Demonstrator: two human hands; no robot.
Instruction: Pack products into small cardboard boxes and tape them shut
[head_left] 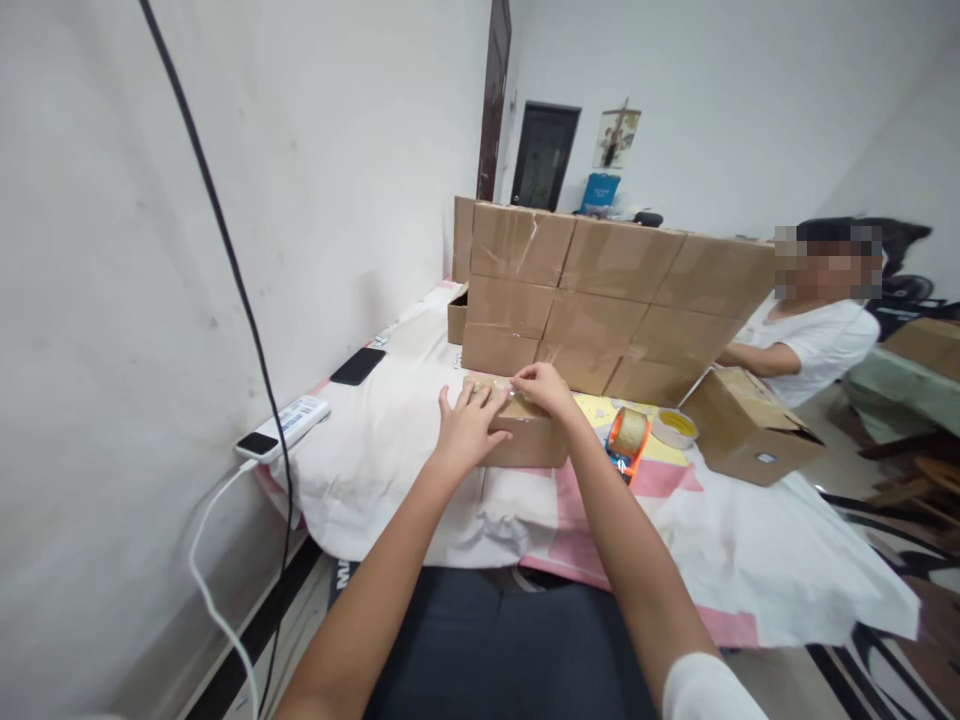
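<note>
A small cardboard box (525, 446) sits directly in front of me on the cloth-covered table. My left hand (469, 422) lies on the left part of its top with the fingers spread. My right hand (546, 388) is at the top's far right, thumb and fingertips pinched together. Something shiny, perhaps clear tape, shows by those fingertips, too small to make out for certain. Right of the box lies an orange tape dispenser (628, 440) with a roll of tape in it. A separate tape roll (675, 428) rests beyond it.
Stacked cardboard boxes (592, 300) form a wall behind my hands. At the right stands a larger box (757, 430), with a person (817, 330) in white behind it. A phone (358, 366) and a white power strip (289, 425) lie left; a black cable (225, 220) hangs there.
</note>
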